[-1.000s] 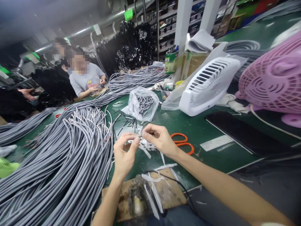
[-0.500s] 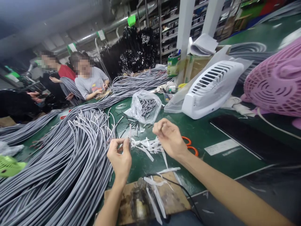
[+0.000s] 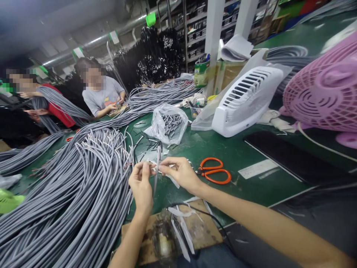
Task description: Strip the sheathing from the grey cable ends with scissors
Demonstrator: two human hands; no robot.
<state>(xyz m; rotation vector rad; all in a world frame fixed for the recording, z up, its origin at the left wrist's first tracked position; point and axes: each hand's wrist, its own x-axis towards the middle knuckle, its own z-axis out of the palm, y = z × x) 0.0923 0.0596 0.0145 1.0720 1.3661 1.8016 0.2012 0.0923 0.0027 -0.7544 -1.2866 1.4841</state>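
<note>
Left of the orange scissors (image 3: 215,171): left hand (image 3: 141,183) is curling its fingers, can't tell on what; grey strand (image 3: 158,154) is standing near-upright; right hand (image 3: 182,174) is pinching it, fingertips together. Steady, light pinching is likely helping.

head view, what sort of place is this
Most likely a cable workshop or small factory floor: long bundles of grey cables cover much of the green worktable, a clear plastic bag holds many short grey pieces, and a co-worker in red handles another cable bundle.
</note>
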